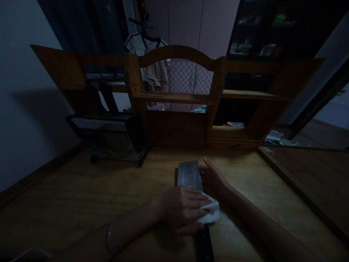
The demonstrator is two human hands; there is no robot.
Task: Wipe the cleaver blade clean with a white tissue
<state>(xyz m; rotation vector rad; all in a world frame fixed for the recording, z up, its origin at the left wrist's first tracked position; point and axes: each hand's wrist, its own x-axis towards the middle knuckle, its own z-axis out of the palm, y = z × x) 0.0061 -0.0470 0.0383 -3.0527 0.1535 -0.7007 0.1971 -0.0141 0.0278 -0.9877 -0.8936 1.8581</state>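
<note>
A broad steel cleaver lies flat on the wooden desk, its blade (188,175) pointing away from me and its dark handle (204,243) toward me. My left hand (182,210) presses a crumpled white cloth (210,212) onto the near end of the blade, fingers curled over it. My right hand (212,177) rests against the blade's right edge with fingers stretched out and held together, steadying it. The room is dim.
A wooden shelf unit (177,98) stands at the back of the desk (81,196). A black wire rack (109,134) sits at the back left. A pale object (29,254) shows at the bottom left corner. White papers (276,137) lie at the right.
</note>
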